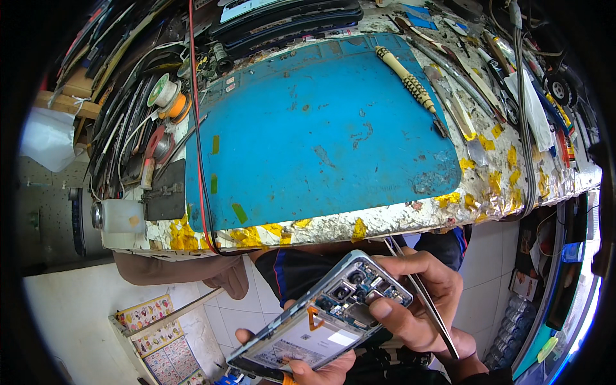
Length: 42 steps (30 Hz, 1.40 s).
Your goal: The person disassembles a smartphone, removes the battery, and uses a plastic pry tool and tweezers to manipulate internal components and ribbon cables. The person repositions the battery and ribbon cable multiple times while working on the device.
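An opened smartphone (321,314) is tilted in front of me, below the bench edge. Its back cover is off, baring a silver-grey battery (298,346), camera modules (350,285) and circuit boards. My left hand (324,371) grips the lower end, thumb on one side and fingertips on the other. Metal tweezers (441,327) lie in my right hand (423,298), pointing up toward the bench. With that hand's thumb and fingers I also pinch the phone's upper right corner, the thumb resting on the board beside the cameras.
A blue work mat (308,135) covers the bench middle, with a beige-handled tool (405,80) on its right. Solder and wire spools (168,96) crowd the left. A red cable (197,128) hangs over the front edge. Hand tools (468,77) and yellow tape scraps litter the right.
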Each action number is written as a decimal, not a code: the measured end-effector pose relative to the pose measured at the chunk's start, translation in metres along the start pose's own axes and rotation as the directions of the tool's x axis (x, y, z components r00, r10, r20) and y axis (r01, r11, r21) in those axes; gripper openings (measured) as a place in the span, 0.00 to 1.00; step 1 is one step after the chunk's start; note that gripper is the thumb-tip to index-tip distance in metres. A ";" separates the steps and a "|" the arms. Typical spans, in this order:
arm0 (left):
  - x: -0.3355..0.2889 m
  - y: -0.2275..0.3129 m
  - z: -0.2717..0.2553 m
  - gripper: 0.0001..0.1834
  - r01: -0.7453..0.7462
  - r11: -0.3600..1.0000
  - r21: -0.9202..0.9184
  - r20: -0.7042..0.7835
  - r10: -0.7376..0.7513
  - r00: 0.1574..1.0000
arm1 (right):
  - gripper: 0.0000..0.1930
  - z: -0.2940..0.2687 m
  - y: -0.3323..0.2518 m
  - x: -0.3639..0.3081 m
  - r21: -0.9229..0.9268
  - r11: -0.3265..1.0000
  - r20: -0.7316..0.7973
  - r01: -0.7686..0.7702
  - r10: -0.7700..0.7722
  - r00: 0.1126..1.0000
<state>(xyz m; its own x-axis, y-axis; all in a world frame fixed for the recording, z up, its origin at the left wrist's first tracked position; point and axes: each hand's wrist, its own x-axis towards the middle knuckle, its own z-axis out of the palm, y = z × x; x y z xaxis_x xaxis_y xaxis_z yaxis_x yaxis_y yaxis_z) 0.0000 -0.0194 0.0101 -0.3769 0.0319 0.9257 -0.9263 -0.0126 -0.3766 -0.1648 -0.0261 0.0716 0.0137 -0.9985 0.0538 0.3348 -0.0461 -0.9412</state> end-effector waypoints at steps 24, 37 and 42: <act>0.029 -0.015 -0.029 0.32 0.468 -0.850 -0.242 0.958 -0.287 -0.026 | 0.24 0.001 0.002 -0.007 0.248 0.969 -0.052 -0.003 0.016 0.999; 0.037 -0.023 -0.031 0.31 0.357 -0.925 -0.132 0.991 -0.135 0.017 | 0.22 -0.013 0.005 -0.009 0.061 0.997 0.017 0.053 -0.054 0.998; 0.033 -0.028 -0.038 0.31 0.372 -0.922 -0.104 0.995 -0.096 0.038 | 0.28 -0.017 0.002 -0.010 -0.056 0.991 -0.016 0.119 -0.120 0.993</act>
<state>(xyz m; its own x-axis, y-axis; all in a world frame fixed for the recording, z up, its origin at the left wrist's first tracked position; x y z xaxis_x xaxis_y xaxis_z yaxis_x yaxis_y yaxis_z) 0.0134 0.0204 0.0499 0.0746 -0.9916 0.1059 0.7140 0.1272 0.6885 -0.1801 -0.0170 0.0636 -0.0413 -0.9861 0.1610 0.2807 -0.1661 -0.9453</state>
